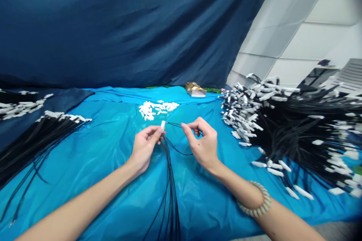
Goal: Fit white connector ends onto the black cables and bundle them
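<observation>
Between thumb and fingers, my left hand (144,147) pinches a small white connector (163,125) in front of me. Several thin black wires (171,184) hang down below that hand toward the bottom of the view. Just to the right, my right hand (202,143) pinches thin black wire (174,124) that runs across to the connector's top. A loop of black wire sags between the two hands. Beyond them a loose pile of small white connectors (148,110) lies on the blue sheet (113,135).
A big heap of black wires with white ends (294,131) covers the right side. Black wire bundles (36,139) with white ends lie at left. A small gold-brown packet (195,89) sits at the back, before a dark blue curtain (127,30).
</observation>
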A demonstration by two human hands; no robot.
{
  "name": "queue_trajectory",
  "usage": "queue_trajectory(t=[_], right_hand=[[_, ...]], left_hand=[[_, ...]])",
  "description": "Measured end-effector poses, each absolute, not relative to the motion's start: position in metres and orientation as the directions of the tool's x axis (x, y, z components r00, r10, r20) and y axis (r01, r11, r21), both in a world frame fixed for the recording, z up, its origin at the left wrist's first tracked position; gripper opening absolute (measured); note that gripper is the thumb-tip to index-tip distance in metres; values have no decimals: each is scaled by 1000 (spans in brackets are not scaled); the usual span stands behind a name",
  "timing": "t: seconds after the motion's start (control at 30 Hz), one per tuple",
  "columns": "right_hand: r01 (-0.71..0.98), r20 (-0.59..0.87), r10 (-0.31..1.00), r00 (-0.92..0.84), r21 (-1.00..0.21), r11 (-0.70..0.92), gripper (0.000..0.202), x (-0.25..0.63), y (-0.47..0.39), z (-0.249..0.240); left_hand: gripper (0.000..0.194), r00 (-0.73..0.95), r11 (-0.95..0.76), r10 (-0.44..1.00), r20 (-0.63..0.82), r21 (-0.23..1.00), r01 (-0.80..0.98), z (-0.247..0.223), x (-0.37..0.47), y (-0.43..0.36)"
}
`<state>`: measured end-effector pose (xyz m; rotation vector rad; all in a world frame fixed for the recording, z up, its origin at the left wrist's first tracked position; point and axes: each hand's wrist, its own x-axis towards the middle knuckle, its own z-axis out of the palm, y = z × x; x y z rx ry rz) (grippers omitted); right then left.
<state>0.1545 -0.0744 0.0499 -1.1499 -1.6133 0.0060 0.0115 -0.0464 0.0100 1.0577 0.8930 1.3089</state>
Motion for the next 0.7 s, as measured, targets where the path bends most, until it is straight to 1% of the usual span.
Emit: queue_trajectory(t=[0.23, 0.53, 0.7], right_hand=[[650, 746, 662, 79, -542, 533, 18, 154, -75, 49], [630, 707, 699, 104, -591, 504, 19, 151, -77, 50], [629, 684, 724, 85, -601, 494, 20, 150, -76, 48]], left_hand=[[23, 73, -51, 994, 76, 956, -290, 10, 11, -47], [23, 63, -72, 994, 90, 965, -252, 12, 11, -48], [22, 67, -92, 992, 108, 973, -211, 12, 10, -47]])
